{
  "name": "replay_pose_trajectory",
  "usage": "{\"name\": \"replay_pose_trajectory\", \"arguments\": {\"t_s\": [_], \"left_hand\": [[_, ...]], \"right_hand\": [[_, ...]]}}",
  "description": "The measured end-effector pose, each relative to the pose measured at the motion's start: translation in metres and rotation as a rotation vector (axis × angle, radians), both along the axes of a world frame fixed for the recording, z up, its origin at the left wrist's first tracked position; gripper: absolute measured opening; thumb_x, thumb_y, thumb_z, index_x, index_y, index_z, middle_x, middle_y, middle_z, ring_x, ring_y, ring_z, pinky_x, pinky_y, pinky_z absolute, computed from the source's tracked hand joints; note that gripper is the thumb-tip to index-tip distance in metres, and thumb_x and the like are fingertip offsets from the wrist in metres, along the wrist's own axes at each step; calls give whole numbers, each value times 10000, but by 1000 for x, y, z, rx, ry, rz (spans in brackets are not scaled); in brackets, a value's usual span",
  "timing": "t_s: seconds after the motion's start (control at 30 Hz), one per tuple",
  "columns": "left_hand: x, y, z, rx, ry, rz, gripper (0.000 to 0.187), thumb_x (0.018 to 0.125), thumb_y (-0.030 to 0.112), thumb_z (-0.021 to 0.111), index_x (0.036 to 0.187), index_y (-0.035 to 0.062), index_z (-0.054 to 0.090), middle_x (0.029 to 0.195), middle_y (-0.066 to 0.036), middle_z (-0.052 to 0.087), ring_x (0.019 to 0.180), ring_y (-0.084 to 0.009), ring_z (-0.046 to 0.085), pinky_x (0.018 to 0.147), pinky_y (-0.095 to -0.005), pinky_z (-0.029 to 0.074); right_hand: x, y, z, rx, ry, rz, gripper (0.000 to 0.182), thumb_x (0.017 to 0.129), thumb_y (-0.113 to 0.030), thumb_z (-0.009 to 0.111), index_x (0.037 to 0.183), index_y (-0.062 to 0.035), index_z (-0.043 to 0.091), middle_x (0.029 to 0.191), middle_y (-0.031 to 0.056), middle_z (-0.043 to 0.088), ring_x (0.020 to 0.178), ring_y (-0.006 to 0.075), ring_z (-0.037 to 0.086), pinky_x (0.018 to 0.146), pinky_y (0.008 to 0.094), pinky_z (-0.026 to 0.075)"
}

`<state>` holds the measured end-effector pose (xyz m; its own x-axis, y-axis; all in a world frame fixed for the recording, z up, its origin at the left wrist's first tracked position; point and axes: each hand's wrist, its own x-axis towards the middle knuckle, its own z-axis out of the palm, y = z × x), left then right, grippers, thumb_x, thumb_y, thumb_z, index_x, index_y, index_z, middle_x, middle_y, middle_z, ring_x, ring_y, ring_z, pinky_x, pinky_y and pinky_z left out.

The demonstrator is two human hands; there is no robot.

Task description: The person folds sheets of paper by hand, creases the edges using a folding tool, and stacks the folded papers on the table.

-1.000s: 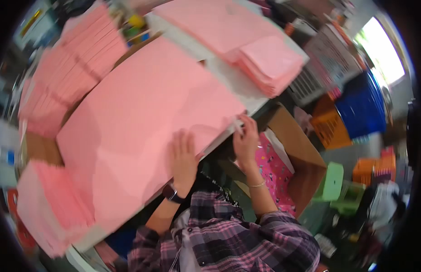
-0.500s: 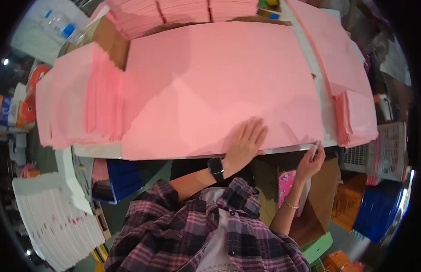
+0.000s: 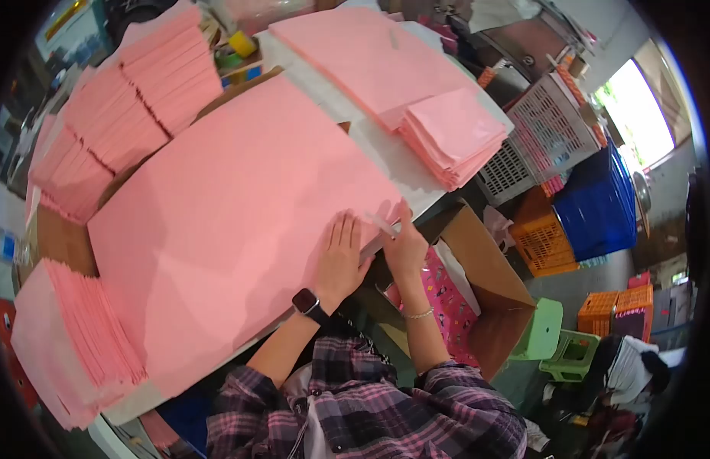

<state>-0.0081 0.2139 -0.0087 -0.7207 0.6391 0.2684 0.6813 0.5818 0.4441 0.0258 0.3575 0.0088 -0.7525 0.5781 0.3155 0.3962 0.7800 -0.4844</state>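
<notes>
Right hand [image 3: 406, 249] pinches a small pale tool [image 3: 383, 225] at the large pink sheet's [image 3: 240, 199] edge, centre frame, left fingers [image 3: 342, 232] spread flat on it, and a slack press could let it skid and crease!

Matt and smooth, with plastic and cloth
Pink sheet [image 3: 217, 199] at 9 o'clock, smooth, matt; cardboard box [image 3: 489, 264] at 4, matt; blue bin [image 3: 588, 206] at 3, plastic; plaid shirt [image 3: 378, 405] at 6, cloth

Room opens above the pink sheet [image 3: 232, 199], walled by pink bundles [image 3: 171, 69] beyond.
</notes>
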Motion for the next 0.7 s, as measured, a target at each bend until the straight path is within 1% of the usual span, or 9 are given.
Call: {"name": "replay_pose_trajectory", "arguments": {"t_s": [0.03, 0.2, 0.3, 0.33, 0.43, 0.47, 0.57, 0.6, 0.7], "left_hand": [[-2, 0, 3, 2, 12, -20, 775, 840, 267, 663, 1440, -62, 299, 1510, -233, 305, 1432, -353, 254, 1180, -451, 216], [-1, -8, 6, 9, 10, -46, 712, 835, 266, 657, 1388, -73, 363, 1445, -258, 385, 1399, -372, 304, 1177, -453, 225], [-2, -9, 7, -43, 20, -66, 672, 856, 294, 634, 1357, -84, 394, 1417, -274, 412, 1375, -377, 339, 1169, -448, 243], [-1, -7, 7, 23, -41, -31, 643, 858, 274, 634, 1341, -84, 408, 1379, -284, 437, 1346, -400, 361, 1150, -456, 268], [-2, -3, 5, 164, -152, 36, 586, 860, 234, 634, 1310, -85, 435, 1304, -302, 488, 1286, -448, 405, 1111, -472, 319], [-3, -3, 3, 187, -132, 35, 577, 867, 232, 627, 1306, -90, 437, 1298, -307, 491, 1262, -457, 418, 1093, -478, 333], [-2, -3, -4, 229, -93, 25, 559, 882, 229, 613, 1299, -101, 440, 1286, -316, 496, 1215, -475, 443, 1056, -488, 362], [-2, -3, -7, 218, -62, 34, 557, 883, 228, 611, 1294, -106, 440, 1279, -318, 499, 1203, -478, 449, 1049, -493, 364], [-2, -2, -3, 195, 4, 52, 552, 887, 228, 605, 1285, -117, 441, 1266, -322, 506, 1179, -482, 459, 1036, -501, 368]], "right_hand": [[-2, 0, 0, -6, -89, 4, 499, 813, -57, 643, 1304, -86, 560, 857, 209, 672, 756, 371, 667, 595, 401, 517], [-5, -3, -11, 10, 16, 136, 557, 811, -119, 671, 1348, -96, 524, 773, 184, 667, 672, 352, 662, 556, 408, 500], [0, -9, 0, -541, 225, 544, 587, 815, -166, 676, 1372, -104, 502, 742, 183, 649, 655, 345, 659, 554, 420, 505], [0, -9, 0, -538, 237, 538, 587, 815, -166, 676, 1372, -104, 502, 742, 183, 649, 655, 345, 659, 554, 420, 505], [-5, -4, -2, -81, 197, -21, 556, 812, -118, 687, 1345, -84, 535, 815, 178, 687, 613, 271, 658, 545, 361, 502], [-6, -3, -4, -81, 203, -25, 556, 812, -118, 687, 1345, -84, 535, 815, 178, 687, 613, 271, 658, 545, 361, 502], [-8, -2, -13, -70, -160, -20, 584, 805, -145, 699, 1358, -83, 521, 880, 198, 686, 680, 308, 682, 566, 372, 519], [-9, -2, -16, -72, -157, -25, 584, 805, -145, 699, 1358, -83, 521, 880, 198, 686, 680, 308, 682, 566, 372, 519], [-15, -2, -16, -401, 488, 533, 569, 809, -116, 691, 1351, -72, 526, 854, 178, 698, 643, 275, 663, 549, 358, 504]]}}
